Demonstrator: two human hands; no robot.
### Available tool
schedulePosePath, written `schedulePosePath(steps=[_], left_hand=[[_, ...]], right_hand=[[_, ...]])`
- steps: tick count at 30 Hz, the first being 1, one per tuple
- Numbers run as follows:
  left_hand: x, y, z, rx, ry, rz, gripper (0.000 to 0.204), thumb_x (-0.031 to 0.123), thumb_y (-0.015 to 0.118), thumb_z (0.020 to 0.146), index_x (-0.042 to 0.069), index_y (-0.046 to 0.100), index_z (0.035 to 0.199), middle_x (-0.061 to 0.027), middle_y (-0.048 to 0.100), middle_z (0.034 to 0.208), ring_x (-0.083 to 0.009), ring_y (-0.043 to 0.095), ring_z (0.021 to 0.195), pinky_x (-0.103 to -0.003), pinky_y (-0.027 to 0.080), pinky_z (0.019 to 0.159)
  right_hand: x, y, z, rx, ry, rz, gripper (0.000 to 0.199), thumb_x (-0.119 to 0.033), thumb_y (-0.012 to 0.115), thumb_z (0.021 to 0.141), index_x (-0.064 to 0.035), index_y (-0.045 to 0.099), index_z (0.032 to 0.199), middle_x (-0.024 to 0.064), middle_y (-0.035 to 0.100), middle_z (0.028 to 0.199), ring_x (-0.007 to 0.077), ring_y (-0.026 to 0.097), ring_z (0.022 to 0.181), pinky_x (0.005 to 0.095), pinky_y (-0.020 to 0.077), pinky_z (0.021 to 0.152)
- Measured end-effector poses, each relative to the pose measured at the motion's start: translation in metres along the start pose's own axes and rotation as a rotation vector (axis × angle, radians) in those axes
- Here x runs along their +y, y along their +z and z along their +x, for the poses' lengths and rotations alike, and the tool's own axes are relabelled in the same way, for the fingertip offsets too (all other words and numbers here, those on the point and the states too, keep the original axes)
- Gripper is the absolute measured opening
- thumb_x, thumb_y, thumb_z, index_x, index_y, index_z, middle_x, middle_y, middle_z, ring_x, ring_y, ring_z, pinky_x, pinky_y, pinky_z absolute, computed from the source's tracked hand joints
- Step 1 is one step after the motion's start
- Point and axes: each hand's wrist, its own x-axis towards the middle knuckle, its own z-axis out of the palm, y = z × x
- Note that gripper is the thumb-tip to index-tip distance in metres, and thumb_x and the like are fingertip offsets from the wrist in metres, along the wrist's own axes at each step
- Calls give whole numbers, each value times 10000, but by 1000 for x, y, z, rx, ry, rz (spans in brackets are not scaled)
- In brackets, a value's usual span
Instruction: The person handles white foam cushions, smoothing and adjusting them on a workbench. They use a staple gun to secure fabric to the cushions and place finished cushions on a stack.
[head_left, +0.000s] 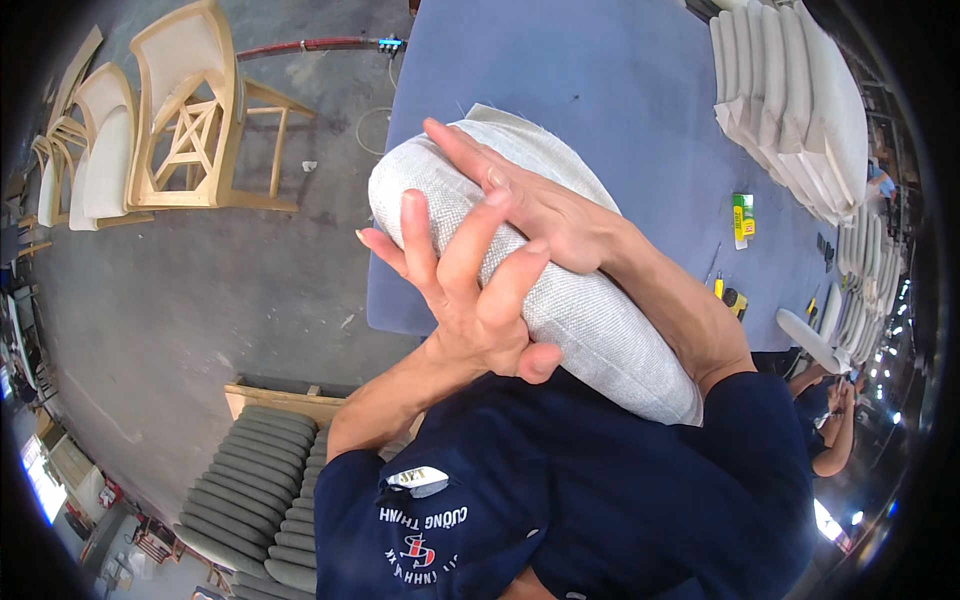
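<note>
A padded seat cushion (600,325) in light grey woven fabric stands tilted on edge between my arms, leaning toward my body at the table's near edge. Its cloth edge shows at the far end. My left hand (470,285) is on the cushion's left side with fingers spread and slightly bent, and where they touch it is partly hidden. Stretched out flat, my right hand (535,205) lies across the cushion's upper side, its fingers pointing to the far left. The fingertips of the two hands come close together.
Beneath is a blue-grey table (640,110), with a small green-yellow box (743,220) and a yellow-handled tool (719,285) at right. Light cushions (790,110) stack at far right. Wooden chairs (190,120) stand at left; dark grey cushions (255,480) lie near left. Another person (830,430) is at right.
</note>
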Motion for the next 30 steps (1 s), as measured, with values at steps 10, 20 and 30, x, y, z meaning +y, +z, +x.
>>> schedulePosePath(steps=[10,20,30], left_hand=[[1,-9,25,-99,270,123,517,435,365,1042,178,736,790,1,699,861,-227,674,971,-549,294,1198],[11,-21,42,-238,254,154,474,400,411,1027,168,713,745,10,685,815,-203,657,817,-491,368,1095],[12,-29,44,-360,277,171,408,376,464,992,158,744,792,4,712,862,-204,667,815,-457,390,1043]], right_hand=[[6,-6,0,101,135,113,982,-741,172,1079,35,177,1680,233,156,1764,364,122,1645,443,103,1336],[-54,2,-65,28,77,136,841,-588,219,1143,42,100,1687,224,182,1762,362,101,1649,458,78,1331],[-1,4,-60,67,-12,20,806,-543,205,1158,73,129,1672,276,172,1748,367,140,1642,475,93,1333]])
